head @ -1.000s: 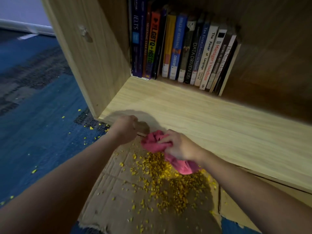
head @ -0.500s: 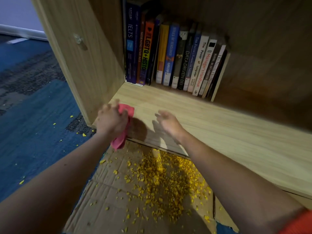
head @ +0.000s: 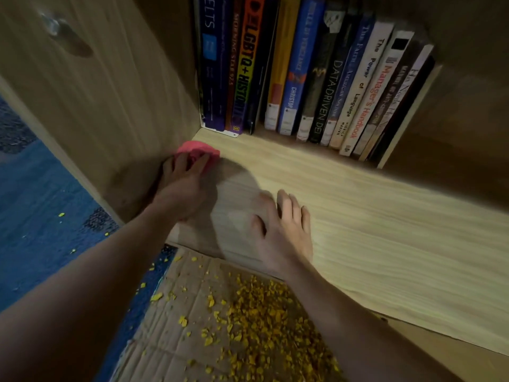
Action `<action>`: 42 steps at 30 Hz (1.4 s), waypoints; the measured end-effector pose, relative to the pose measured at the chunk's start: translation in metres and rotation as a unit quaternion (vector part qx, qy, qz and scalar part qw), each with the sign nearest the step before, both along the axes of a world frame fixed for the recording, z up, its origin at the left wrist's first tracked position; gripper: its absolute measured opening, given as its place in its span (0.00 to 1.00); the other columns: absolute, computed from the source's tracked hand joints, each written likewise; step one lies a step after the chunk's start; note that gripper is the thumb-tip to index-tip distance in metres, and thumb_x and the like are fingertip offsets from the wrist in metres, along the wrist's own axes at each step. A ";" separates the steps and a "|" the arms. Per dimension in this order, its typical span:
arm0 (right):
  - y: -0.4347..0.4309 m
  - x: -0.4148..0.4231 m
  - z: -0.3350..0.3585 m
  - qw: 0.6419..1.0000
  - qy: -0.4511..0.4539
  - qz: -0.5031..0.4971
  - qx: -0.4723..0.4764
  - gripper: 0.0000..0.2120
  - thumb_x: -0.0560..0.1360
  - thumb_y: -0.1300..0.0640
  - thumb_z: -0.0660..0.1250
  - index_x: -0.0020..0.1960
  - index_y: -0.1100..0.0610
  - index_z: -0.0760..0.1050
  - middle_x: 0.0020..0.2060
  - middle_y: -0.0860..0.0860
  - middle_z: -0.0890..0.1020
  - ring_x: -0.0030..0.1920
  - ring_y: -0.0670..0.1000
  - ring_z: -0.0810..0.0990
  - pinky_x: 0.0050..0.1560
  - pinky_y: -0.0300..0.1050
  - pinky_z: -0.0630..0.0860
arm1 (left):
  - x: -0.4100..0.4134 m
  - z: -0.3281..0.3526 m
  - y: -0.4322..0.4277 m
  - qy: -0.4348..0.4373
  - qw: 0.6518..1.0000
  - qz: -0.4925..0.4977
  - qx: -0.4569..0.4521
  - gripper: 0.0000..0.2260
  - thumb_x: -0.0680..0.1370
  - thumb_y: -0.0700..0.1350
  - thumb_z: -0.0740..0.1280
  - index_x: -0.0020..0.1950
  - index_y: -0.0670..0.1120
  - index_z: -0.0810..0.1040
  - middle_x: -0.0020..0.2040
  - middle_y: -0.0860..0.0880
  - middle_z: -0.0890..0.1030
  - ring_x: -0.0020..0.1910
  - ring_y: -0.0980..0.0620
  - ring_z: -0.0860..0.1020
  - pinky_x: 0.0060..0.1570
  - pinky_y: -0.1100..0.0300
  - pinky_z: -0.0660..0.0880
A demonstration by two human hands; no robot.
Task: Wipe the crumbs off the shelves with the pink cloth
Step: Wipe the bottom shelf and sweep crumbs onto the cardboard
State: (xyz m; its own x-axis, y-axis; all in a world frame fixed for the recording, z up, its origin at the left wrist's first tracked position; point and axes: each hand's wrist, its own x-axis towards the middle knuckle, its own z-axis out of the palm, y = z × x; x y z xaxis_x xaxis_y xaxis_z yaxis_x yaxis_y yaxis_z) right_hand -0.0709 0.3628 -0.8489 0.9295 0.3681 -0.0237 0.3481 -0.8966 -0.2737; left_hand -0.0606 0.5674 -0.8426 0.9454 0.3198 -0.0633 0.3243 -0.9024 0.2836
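**Left hand** (head: 183,188): fingers (head: 180,164) lie nearly straight and close together on top of the pink cloth (head: 197,148), pressing it down. No curl round it shows.

**Pink cloth**: bunched and mostly covered by those fingers, with its far edge showing just past the fingertips. It sits in the corner where the shelf meets the side wall. Whether it touches the wall cannot be told.

**Right hand** (head: 283,235): fingers (head: 283,202) spread wide and straight, palm down, resting flat on bare wood and holding nothing. It lies to the right of the left fingers, nearer the front edge and apart from the cloth.

**Shelf** (head: 385,230): pale wood board under both hands, running off to the right of the fingers.

**Side wall** (head: 110,106): upright wood panel just left of the left fingers, with a small blurred peg (head: 52,24) high on it.

**Books** (head: 303,73): one row with spines outward, beyond both sets of fingertips at the back of the shelf, well apart from the cloth. The left end of the row stands against the side wall.

**Cardboard** (head: 170,334): flattened sheet on the floor, behind the wrists and below the shelf's front edge.

**Crumbs** (head: 264,321): yellow, heaped thickly on the cardboard beside the right forearm. A few lie scattered on the carpet.

**Carpet** (head: 41,230): blue, left of the left forearm.
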 end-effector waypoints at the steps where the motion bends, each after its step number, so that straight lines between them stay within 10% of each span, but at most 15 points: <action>1: 0.002 0.005 0.000 1.000 -0.002 0.000 0.003 0.25 0.79 0.44 0.49 0.74 0.47 0.50 0.76 0.52 0.52 0.76 0.53 0.47 0.76 0.55 0.43 | 0.015 -0.004 0.002 -0.013 1.000 -0.004 0.002 0.25 0.78 0.52 0.49 0.76 0.53 0.56 0.75 0.40 0.57 0.71 0.35 0.57 0.71 0.44 0.56; 12: 0.007 0.021 0.001 0.999 -0.010 0.014 0.035 0.26 0.78 0.45 0.53 0.73 0.51 0.55 0.74 0.52 0.56 0.75 0.52 0.50 0.76 0.52 0.45 | 0.059 -0.001 -0.003 -0.055 0.995 -0.073 -0.035 0.18 0.82 0.47 0.52 0.72 0.54 0.66 0.72 0.44 0.66 0.67 0.39 0.67 0.68 0.50 0.62; 15: 0.002 0.021 0.007 0.985 0.020 -0.016 0.172 0.23 0.77 0.53 0.59 0.71 0.55 0.61 0.70 0.51 0.64 0.72 0.51 0.59 0.74 0.45 0.53 | 0.028 0.007 -0.025 -0.032 0.986 -0.112 -0.116 0.18 0.82 0.47 0.52 0.72 0.54 0.66 0.75 0.45 0.59 0.70 0.42 0.65 0.68 0.56 0.59; 18: -0.007 0.024 0.027 0.932 0.165 -0.056 0.317 0.20 0.78 0.63 0.60 0.69 0.60 0.65 0.69 0.56 0.68 0.70 0.55 0.64 0.72 0.48 0.60 | -0.013 0.007 -0.053 -0.004 0.985 -0.155 -0.078 0.27 0.75 0.58 0.45 0.72 0.56 0.65 0.77 0.45 0.56 0.74 0.43 0.58 0.66 0.56 0.54; 21: -0.028 0.021 0.054 0.807 0.362 -0.127 0.449 0.20 0.77 0.71 0.54 0.69 0.66 0.64 0.71 0.62 0.66 0.71 0.63 0.63 0.72 0.53 0.59 | -0.059 0.011 -0.081 0.010 0.979 -0.178 -0.095 0.25 0.74 0.55 0.52 0.72 0.56 0.65 0.76 0.42 0.57 0.72 0.40 0.59 0.68 0.54 0.56; 27: -0.103 -0.024 0.070 0.834 0.451 -0.065 0.312 0.17 0.76 0.71 0.54 0.59 0.63 0.75 0.57 0.53 0.76 0.63 0.50 0.72 0.65 0.42 0.65 | -0.118 0.017 -0.136 0.027 0.974 -0.217 -0.053 0.21 0.79 0.40 0.56 0.70 0.58 0.67 0.76 0.50 0.58 0.69 0.44 0.59 0.64 0.61 0.56; 31: -0.142 -0.043 0.069 0.866 0.423 -0.102 0.247 0.14 0.77 0.66 0.56 0.42 0.54 0.77 0.38 0.53 0.79 0.36 0.48 0.77 0.37 0.38 0.73 | -0.129 0.014 -0.156 0.058 0.942 -0.319 -0.081 0.16 0.78 0.42 0.60 0.65 0.51 0.74 0.73 0.48 0.67 0.70 0.46 0.64 0.64 0.61 0.54; 35: -0.152 -0.066 0.057 0.893 0.344 -0.145 0.249 0.14 0.75 0.71 0.53 0.46 0.59 0.75 0.30 0.53 0.75 0.20 0.42 0.72 0.24 0.34 0.67 | -0.148 0.011 -0.172 0.101 0.901 -0.413 -0.084 0.18 0.76 0.47 0.55 0.62 0.51 0.77 0.67 0.49 0.74 0.69 0.52 0.67 0.65 0.60 0.53; 39: -0.152 -0.077 0.048 0.903 0.286 -0.151 0.283 0.17 0.73 0.71 0.51 0.42 0.56 0.75 0.30 0.52 0.75 0.26 0.48 0.73 0.27 0.36 0.68 | -0.158 0.015 -0.172 -0.096 0.937 -0.314 -0.120 0.19 0.74 0.41 0.59 0.63 0.47 0.76 0.61 0.45 0.80 0.63 0.52 0.69 0.54 0.61 0.58; 42: -0.151 -0.077 0.058 0.902 0.266 -0.149 0.307 0.14 0.74 0.70 0.57 0.43 0.55 0.76 0.33 0.51 0.77 0.29 0.49 0.74 0.29 0.35 0.68 | -0.157 0.027 -0.177 -0.056 0.940 -0.319 -0.103 0.23 0.77 0.40 0.58 0.72 0.48 0.63 0.68 0.47 0.74 0.66 0.51 0.68 0.57 0.64 0.57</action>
